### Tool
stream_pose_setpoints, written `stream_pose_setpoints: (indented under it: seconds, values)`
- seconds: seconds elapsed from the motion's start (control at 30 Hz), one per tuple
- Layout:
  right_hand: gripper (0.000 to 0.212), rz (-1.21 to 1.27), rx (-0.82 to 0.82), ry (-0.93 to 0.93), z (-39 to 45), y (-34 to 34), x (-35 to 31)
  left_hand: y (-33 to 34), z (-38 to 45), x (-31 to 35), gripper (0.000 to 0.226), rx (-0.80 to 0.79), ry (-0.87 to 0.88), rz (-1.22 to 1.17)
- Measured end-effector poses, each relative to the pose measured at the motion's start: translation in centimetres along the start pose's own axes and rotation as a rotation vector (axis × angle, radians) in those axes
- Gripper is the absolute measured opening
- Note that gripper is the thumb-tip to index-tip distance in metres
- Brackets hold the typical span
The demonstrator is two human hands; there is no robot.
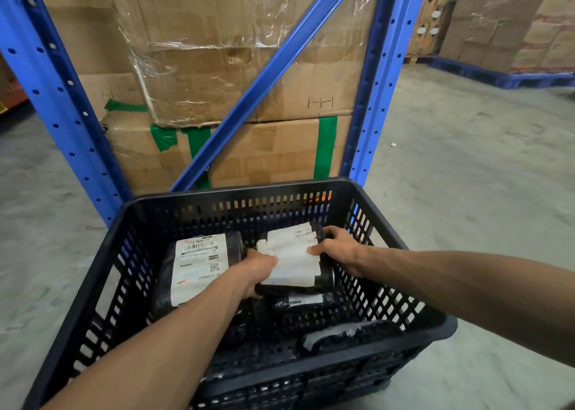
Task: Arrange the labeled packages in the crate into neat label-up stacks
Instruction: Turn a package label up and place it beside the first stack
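Note:
A black slotted crate (130, 254) stands on the concrete floor in front of me. Inside, at the far right, both hands hold a black package with a white label (295, 260) facing up. My left hand (258, 269) grips its left edge; my right hand (337, 249) grips its far right edge. Under it lies another black package (303, 302) showing a strip of label. A larger black package with a barcode label (199, 266) lies label-up on the left. A dark package (351, 335) rests near the crate's front right, its label mostly hidden.
Blue steel rack uprights (62, 98) and a diagonal brace (270, 76) rise just behind the crate, with taped cardboard cartons (249, 151) stacked inside the rack. More cartons on a blue pallet (497, 73) stand at the far right. Grey concrete floor lies on both sides.

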State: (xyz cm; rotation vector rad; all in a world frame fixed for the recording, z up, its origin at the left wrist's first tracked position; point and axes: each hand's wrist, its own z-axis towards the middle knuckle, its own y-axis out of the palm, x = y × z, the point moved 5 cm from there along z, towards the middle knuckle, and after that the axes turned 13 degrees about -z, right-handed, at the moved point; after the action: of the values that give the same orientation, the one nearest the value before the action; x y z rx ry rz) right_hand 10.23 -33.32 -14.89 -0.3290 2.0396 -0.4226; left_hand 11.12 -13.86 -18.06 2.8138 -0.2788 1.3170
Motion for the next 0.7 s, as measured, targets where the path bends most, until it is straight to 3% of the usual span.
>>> stream_pose_setpoints:
  seconds: [0.1,0.5,0.7]
  values:
    - [0.064,-0.018,-0.015,0.04,0.8,0.8,1.0,0.6,0.7,-0.8,0.065,0.06,-0.01,0.069]
    - [0.07,-0.174,-0.038,-0.011,3.1,1.5,3.4,1.0,3.2,-3.0,0.08,0.002,-0.061,0.15]
    - [0.08,-0.574,-0.105,-0.054,3.1,1.3,3.4,1.3,2.4,-2.5,0.074,0.006,-0.038,0.129]
